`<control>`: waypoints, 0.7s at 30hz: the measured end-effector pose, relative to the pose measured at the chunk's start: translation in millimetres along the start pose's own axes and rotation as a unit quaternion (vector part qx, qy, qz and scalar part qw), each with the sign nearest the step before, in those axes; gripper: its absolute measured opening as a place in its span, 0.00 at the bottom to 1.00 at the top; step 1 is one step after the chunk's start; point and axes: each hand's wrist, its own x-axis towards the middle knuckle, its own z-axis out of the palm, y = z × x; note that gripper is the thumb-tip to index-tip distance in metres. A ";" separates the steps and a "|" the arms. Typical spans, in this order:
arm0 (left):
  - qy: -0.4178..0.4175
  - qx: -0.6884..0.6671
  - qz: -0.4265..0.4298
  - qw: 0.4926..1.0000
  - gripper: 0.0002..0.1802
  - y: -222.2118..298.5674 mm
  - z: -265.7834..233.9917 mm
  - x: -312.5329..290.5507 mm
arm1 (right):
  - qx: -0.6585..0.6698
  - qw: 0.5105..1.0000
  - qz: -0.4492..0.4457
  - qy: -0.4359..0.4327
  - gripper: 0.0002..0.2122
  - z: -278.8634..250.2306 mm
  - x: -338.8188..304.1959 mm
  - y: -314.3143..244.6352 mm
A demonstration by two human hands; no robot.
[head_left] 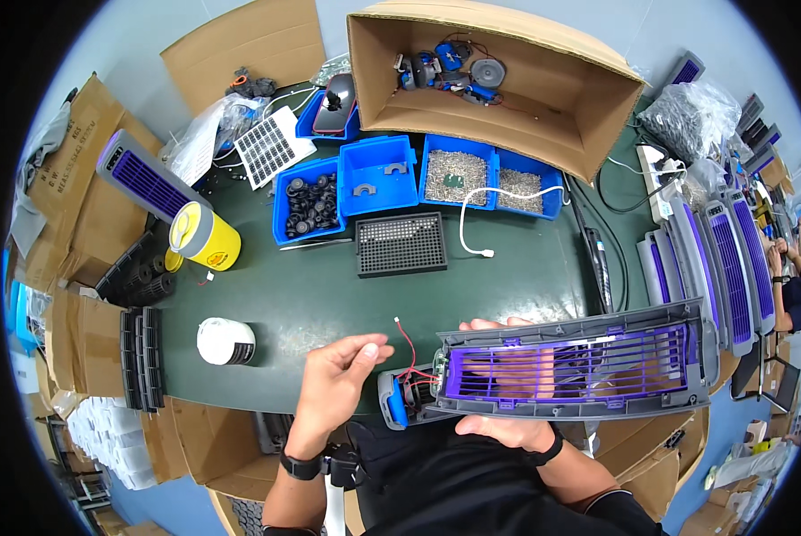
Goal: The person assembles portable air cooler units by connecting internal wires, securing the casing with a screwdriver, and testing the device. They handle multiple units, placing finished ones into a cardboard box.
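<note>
My right hand (pixel 508 431) grips a long grey housing (pixel 588 413) with a purple slatted grille (pixel 570 368). Its fingers show through the slats and past the far edge, and its thumb lies along the near edge. At the housing's left end sit a blue part (pixel 397 402) and a small green circuit board (pixel 438 364). A thin red wire (pixel 407 338) rises from there to a small white plug. Left of this wire is my left hand (pixel 342 368), apart from it, thumb and fingers closed together. Whatever they may hold is hidden.
Blue bins (pixel 378 183) of black parts, grey clips and small metal pieces line the back, below a large cardboard box (pixel 543 116). A black perforated tray (pixel 401 245), yellow canister (pixel 211 239) and white tub (pixel 225 341) stand nearer. Grilled housings (pixel 726 263) stack at right.
</note>
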 end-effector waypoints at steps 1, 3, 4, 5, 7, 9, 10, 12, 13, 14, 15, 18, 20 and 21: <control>-0.002 -0.030 -0.005 1.000 0.16 0.8 4.6 3.4 | -0.007 1.000 -0.004 -0.006 0.56 -0.2 1.0 -0.4; -0.011 -0.089 -0.012 0.996 0.17 3.2 12.6 12.8 | 0.002 1.000 -0.001 -0.004 0.56 0.0 0.1 1.6; -0.031 -0.086 -0.029 0.995 0.19 4.1 12.2 17.8 | 0.006 1.000 0.000 -0.001 0.57 -0.2 -0.5 1.9; -0.044 -0.121 -0.043 0.991 0.18 4.9 12.0 21.6 | 0.005 1.000 0.005 0.006 0.57 0.7 -0.9 0.5; -0.071 -0.188 -0.074 0.977 0.17 5.4 11.9 27.6 | 0.006 1.000 0.017 0.021 0.57 1.9 -2.2 -1.2; -0.094 -0.234 -0.086 0.964 0.14 5.7 9.2 31.2 | -0.029 0.999 0.000 0.012 0.57 -1.6 -2.4 2.2; -0.104 -0.257 -0.092 0.956 0.13 6.3 7.9 32.0 | -0.047 0.999 -0.008 0.007 0.57 -2.8 -2.5 2.8; -0.135 -0.291 -0.093 0.943 0.10 11.0 6.3 30.2 | -0.072 0.997 0.004 0.004 0.57 -5.4 -3.2 1.4; -0.150 -0.308 -0.092 0.935 0.09 13.0 5.5 29.1 | -0.084 0.996 0.010 0.001 0.57 -6.0 -3.5 1.2; -0.168 -0.322 -0.077 0.928 0.09 13.6 4.6 28.4 | -0.062 0.998 0.011 0.013 0.57 -4.5 -3.2 1.6; -0.186 -0.336 -0.064 0.921 0.08 13.5 3.8 27.7 | -0.039 0.999 0.013 0.025 0.57 -2.0 -2.6 2.8; -0.226 -0.336 -0.029 0.914 0.07 14.3 0.1 24.1 | -0.062 0.998 0.009 0.007 0.58 -6.3 -1.9 4.1; -0.233 -0.294 -0.021 0.927 0.07 18.5 -2.6 21.1 | -0.062 0.998 0.006 0.002 0.58 -6.8 -1.5 3.9; -0.229 -0.258 -0.025 0.938 0.07 23.9 -3.7 19.9 | -0.038 0.999 0.006 0.013 0.58 -3.7 -1.1 3.5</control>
